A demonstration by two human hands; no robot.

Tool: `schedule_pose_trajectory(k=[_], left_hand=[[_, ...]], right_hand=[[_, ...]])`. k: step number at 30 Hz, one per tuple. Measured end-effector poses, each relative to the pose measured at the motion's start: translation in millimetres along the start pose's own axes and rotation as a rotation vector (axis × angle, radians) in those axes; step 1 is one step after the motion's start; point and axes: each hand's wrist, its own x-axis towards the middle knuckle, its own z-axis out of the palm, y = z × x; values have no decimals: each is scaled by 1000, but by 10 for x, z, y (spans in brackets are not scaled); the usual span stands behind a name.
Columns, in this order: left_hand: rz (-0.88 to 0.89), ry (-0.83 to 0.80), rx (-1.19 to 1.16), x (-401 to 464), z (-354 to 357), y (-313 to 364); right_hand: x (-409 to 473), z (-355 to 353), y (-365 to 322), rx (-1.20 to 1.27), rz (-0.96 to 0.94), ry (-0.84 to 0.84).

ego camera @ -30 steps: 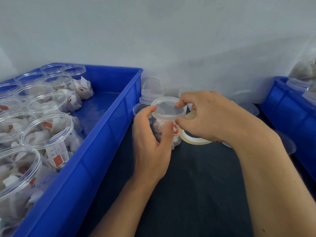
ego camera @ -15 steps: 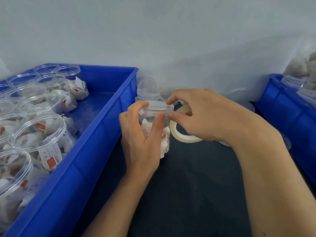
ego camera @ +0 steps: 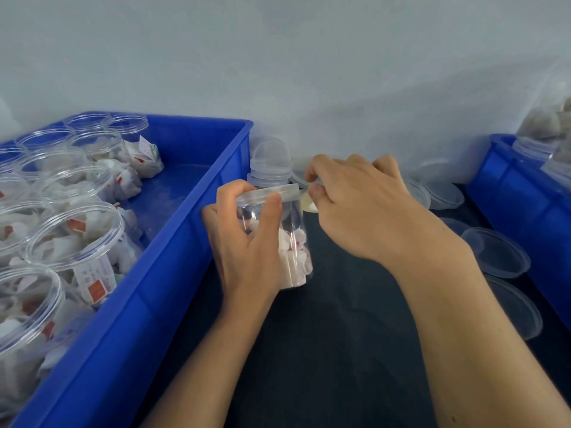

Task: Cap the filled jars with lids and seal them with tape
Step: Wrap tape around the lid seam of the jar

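A clear jar (ego camera: pixel 292 239) holding white sachets is lifted above the dark table, capped with a clear lid (ego camera: pixel 268 192). My left hand (ego camera: pixel 247 242) wraps around its left side, thumb pressed on the lid's edge. My right hand (ego camera: pixel 361 205) is just right of the lid, fingertips pinched at the rim, holding a roll of clear tape (ego camera: pixel 309 205) that is mostly hidden behind it. Whether a tape end touches the lid I cannot tell.
A blue crate (ego camera: pixel 173 273) on the left holds several open filled jars (ego camera: pixel 74 236). A stack of clear lids (ego camera: pixel 270 165) stands against the wall. Loose lids (ego camera: pixel 497 257) lie at the right beside another blue crate (ego camera: pixel 525 211).
The jar has been raised and tilted upright in my left hand, nearer the camera. My right hand moved from the lid's top to its right rim with the tape roll.
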Motion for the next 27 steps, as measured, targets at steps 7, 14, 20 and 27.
schedule_pose_trajectory(k=[7,14,20,27], left_hand=[[-41,-23,-101,-8,-22,80],[-87,-92,-189,-30,-64,111],[-110,-211,-305,-36,-80,23],[-187,-258,-253,24,-78,16]], right_hand=[[2,24,9,-2,41,-30],[1,-5,34,8,43,-110],[-37,-119,126,205,111,-285],[-51,-196,226,275,80,-334]])
